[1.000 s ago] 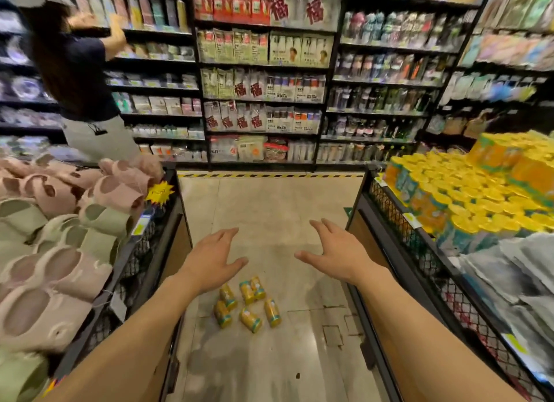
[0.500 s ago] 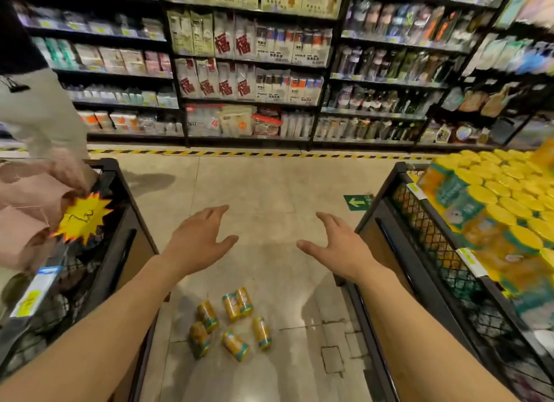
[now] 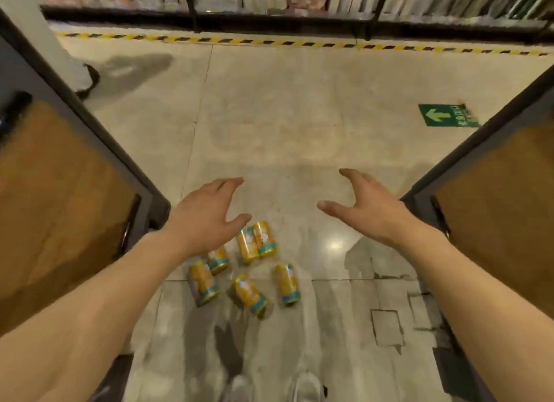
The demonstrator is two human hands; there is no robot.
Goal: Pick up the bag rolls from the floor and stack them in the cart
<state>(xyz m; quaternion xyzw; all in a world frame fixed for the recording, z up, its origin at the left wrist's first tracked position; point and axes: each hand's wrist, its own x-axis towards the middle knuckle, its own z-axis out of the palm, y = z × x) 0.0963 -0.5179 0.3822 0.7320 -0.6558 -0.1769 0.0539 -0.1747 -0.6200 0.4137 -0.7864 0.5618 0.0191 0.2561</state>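
Head view: fingers of the left hand [image 3: 204, 218] are seen spread and relaxed, thumb out toward the middle, nothing held. Fingers of the right hand [image 3: 368, 209] are likewise spread wide, slightly bent, nothing held. Both palms are turned down, w/ a gap left between them over the floor [image 3: 284, 125].

Step in hand, as judged: the reach-down, pre-grasp. No roll is gripped yet, none is lifted. All six bag rolls [image 3: 248, 266] lie on their sides on the floor, yellow w/ teal ends, in a loose cluster. In the frame they sit below and between the hands, nearer the left one: the left thumb tip appears just beside the upper pair [image 3: 256, 242], which lie touching side by side. One roll [image 3: 218, 259] is partly hidden by the left wrist. The lower three are set apart from each other; the rightmost [image 3: 287, 284] lies near mid-gap, well apart from the right hand. Height of hands above the rolls can't be told from one view.

Next move, as judged: hands to be lowered further and brought in over the cluster, fingers closed round a roll or two each. Round rolls may roll off if nudged, so a grip across the body is called for.

Outward: dark-framed display carts w/ brown panels stand at left [image 3: 60, 209] and right [image 3: 494, 197]; shoes [image 3: 305, 386] show at the bottom edge.
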